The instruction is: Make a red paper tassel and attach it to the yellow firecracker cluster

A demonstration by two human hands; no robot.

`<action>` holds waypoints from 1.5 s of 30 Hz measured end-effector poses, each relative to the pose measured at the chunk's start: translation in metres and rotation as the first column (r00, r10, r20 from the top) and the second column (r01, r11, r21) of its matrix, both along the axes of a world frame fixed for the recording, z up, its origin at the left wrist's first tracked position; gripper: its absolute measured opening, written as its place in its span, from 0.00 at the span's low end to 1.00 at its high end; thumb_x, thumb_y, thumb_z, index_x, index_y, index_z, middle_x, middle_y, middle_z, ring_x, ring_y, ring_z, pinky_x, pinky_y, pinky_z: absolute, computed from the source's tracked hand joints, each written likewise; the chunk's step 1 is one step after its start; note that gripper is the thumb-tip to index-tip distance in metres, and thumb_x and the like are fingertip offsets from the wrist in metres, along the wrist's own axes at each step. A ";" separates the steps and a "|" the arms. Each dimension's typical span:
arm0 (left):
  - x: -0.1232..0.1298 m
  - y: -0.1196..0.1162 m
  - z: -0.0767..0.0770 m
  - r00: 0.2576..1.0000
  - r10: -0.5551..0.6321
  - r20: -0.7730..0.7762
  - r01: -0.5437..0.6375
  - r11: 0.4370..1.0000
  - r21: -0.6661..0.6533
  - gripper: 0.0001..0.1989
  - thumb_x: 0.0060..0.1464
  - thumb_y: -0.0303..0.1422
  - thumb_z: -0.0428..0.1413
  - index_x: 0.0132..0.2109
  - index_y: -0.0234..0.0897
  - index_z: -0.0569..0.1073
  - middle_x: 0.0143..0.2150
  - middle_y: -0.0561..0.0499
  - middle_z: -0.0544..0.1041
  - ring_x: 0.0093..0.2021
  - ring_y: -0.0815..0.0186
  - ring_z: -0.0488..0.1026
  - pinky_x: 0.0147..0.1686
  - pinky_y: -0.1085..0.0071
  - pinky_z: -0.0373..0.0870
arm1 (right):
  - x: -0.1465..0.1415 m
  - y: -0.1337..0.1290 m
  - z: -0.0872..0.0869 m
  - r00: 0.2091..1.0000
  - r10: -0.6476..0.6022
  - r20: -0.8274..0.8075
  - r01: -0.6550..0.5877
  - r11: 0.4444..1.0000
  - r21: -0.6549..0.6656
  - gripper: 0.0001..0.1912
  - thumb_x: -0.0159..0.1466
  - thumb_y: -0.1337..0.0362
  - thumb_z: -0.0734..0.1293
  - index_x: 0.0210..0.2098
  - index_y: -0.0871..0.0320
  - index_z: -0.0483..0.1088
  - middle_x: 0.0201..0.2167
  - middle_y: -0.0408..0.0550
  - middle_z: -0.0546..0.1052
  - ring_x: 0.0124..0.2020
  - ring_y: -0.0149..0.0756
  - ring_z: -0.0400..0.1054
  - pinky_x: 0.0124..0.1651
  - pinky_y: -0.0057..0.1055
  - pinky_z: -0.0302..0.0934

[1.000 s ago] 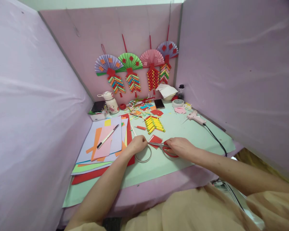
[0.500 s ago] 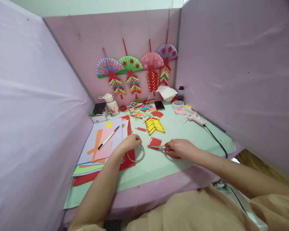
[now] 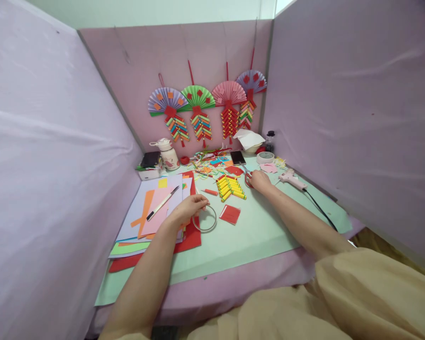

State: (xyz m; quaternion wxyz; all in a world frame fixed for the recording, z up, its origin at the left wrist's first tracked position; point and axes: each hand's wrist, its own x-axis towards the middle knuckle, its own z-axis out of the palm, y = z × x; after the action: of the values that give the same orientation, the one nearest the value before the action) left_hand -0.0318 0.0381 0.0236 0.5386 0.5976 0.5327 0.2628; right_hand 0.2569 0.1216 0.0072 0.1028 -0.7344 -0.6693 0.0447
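Red paper [image 3: 230, 214] now lies free on the table [image 3: 255, 236], nearer than the yellow rolls [image 3: 228, 188]; right hand [image 3: 261, 182], curled round the scissors [image 3: 248, 180], has moved them off it toward the phone [image 3: 238, 158]. Cutting looks paused or done. Left hand [image 3: 193, 206] pinches the tape ring [image 3: 206, 230], apparently.

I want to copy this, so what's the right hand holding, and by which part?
The right hand holds the scissors by their red handles, blades pointing away from the person.

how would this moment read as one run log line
left hand: holding thin ring | right hand: holding scissors | red square: near side of yellow rolls
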 end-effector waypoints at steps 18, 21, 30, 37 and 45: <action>0.018 -0.002 -0.005 0.994 0.017 0.112 -0.029 0.993 0.112 0.16 0.48 0.44 0.59 0.35 0.34 0.70 0.24 0.57 0.65 0.17 0.78 0.52 0.19 0.76 0.44 | -0.097 -0.083 -0.003 0.594 0.574 -0.564 -0.357 0.816 0.455 0.08 0.61 0.60 0.63 0.34 0.58 0.71 0.33 0.45 0.75 0.35 0.31 0.67 0.39 0.27 0.60; 0.022 -0.005 -0.006 0.988 -0.042 0.150 0.035 0.998 0.043 0.18 0.46 0.45 0.60 0.35 0.34 0.69 0.25 0.57 0.65 0.17 0.79 0.50 0.19 0.75 0.42 | -0.095 -0.087 -0.001 0.546 0.561 -0.622 -0.361 0.828 0.430 0.07 0.59 0.61 0.65 0.33 0.58 0.71 0.33 0.44 0.75 0.35 0.31 0.67 0.39 0.27 0.59; 0.023 -0.007 -0.003 0.962 -0.106 0.250 0.127 0.989 -0.070 0.23 0.44 0.48 0.63 0.36 0.33 0.69 0.26 0.57 0.64 0.18 0.80 0.46 0.20 0.75 0.39 | -0.080 -0.085 -0.005 0.531 0.630 -0.566 -0.469 0.775 0.423 0.06 0.61 0.65 0.65 0.29 0.59 0.70 0.30 0.44 0.74 0.34 0.30 0.65 0.39 0.28 0.57; 0.022 -0.009 0.001 0.948 -0.097 0.304 0.135 0.985 -0.107 0.27 0.49 0.53 0.58 0.45 0.33 0.70 0.27 0.55 0.65 0.19 0.79 0.44 0.20 0.77 0.40 | -0.075 -0.087 -0.009 0.592 0.698 -0.403 -0.473 0.705 0.528 0.06 0.65 0.65 0.63 0.31 0.58 0.69 0.31 0.45 0.72 0.37 0.34 0.63 0.43 0.31 0.52; 0.023 -0.008 -0.003 0.936 -0.017 0.351 0.049 0.995 -0.084 0.17 0.50 0.41 0.59 0.41 0.33 0.68 0.24 0.56 0.66 0.17 0.80 0.47 0.19 0.77 0.39 | -0.075 -0.099 -0.004 0.647 0.731 -0.216 -0.527 0.634 0.566 0.09 0.67 0.65 0.59 0.33 0.57 0.69 0.34 0.47 0.73 0.41 0.36 0.62 0.46 0.34 0.47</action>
State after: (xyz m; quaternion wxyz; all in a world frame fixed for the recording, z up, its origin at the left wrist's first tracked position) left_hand -0.0088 0.0302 0.0203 0.6559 0.5248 0.4297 0.3312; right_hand 0.1818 0.0225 0.0031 0.3918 -0.3701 -0.8384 0.0806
